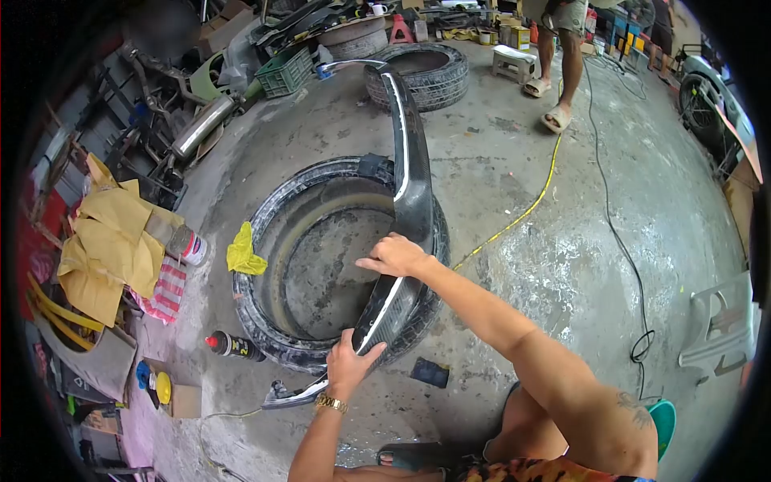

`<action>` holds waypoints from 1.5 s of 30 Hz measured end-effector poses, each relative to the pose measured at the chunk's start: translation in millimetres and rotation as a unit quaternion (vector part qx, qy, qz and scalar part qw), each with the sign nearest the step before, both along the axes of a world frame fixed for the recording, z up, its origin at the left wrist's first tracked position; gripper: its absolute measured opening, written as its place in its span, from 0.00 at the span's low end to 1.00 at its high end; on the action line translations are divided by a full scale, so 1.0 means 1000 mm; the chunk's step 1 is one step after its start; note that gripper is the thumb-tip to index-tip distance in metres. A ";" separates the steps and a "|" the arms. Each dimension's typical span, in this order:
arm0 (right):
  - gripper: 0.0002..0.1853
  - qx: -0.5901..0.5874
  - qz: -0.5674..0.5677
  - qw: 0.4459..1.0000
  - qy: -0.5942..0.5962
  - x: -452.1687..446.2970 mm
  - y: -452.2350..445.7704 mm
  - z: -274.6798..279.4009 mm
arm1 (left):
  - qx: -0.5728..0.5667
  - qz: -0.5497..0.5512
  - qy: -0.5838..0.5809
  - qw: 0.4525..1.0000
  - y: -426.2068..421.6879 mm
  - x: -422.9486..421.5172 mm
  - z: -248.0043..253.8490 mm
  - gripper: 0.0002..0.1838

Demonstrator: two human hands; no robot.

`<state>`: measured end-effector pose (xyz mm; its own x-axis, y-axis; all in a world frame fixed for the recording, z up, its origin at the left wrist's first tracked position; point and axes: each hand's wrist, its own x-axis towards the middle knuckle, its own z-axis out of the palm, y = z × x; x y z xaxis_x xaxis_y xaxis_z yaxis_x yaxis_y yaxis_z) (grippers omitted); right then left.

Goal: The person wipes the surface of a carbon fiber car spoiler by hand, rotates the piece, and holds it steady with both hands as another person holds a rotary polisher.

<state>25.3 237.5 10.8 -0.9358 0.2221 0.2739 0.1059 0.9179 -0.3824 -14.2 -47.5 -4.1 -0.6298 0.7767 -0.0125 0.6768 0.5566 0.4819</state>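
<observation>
A long, curved black car body panel (pixel 414 136) with a woven carbon-look surface and a pale inner edge rests across a tire (pixel 261 321) lying flat on the floor. My left hand (pixel 351 361), a gold watch on its wrist, grips the panel near its closer end, thumb on top. Farther up, my right hand (pixel 393 255) is closed over the panel's middle, its thumb pointing left and some fingers hidden. The panel's far end reaches a second tire (pixel 438 88).
A yellow cloth (pixel 245 251) hangs on the tire's left rim, and a dark bottle (pixel 233 345) stands beside it. A dark sanding pad (pixel 430 372) lies near my feet. Yellow hose (pixel 526 210) and black cable (pixel 614 229) cross the floor. Another person's legs (pixel 569 68) are at the back.
</observation>
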 end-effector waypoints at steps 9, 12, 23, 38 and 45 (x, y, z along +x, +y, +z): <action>0.21 0.017 0.004 1.000 -0.003 0.013 -0.020 -0.015 | -0.045 -0.013 0.039 0.998 -0.012 0.010 0.002 0.46; 0.19 0.028 -0.008 0.999 0.016 0.018 -0.034 -0.021 | -0.021 -0.025 0.043 0.999 -0.023 0.009 -0.001 0.46; 0.17 0.019 -0.049 0.999 -0.009 0.037 -0.064 -0.024 | -0.030 -0.069 0.028 0.997 -0.050 -0.006 -0.002 0.47; 0.16 0.020 -0.032 0.999 0.032 0.029 -0.080 -0.028 | -0.054 -0.061 0.041 0.996 -0.067 -0.019 0.009 0.44; 0.16 0.017 -0.028 0.999 0.013 0.023 -0.081 -0.032 | -0.045 -0.073 0.056 0.995 -0.070 -0.024 -0.003 0.43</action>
<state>48.4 156.4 -20.8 -0.9145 0.2646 0.3061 0.1489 0.9235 -0.3535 -37.9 -117.1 -6.8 -0.5114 0.8590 -0.0231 0.8004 0.4859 0.3510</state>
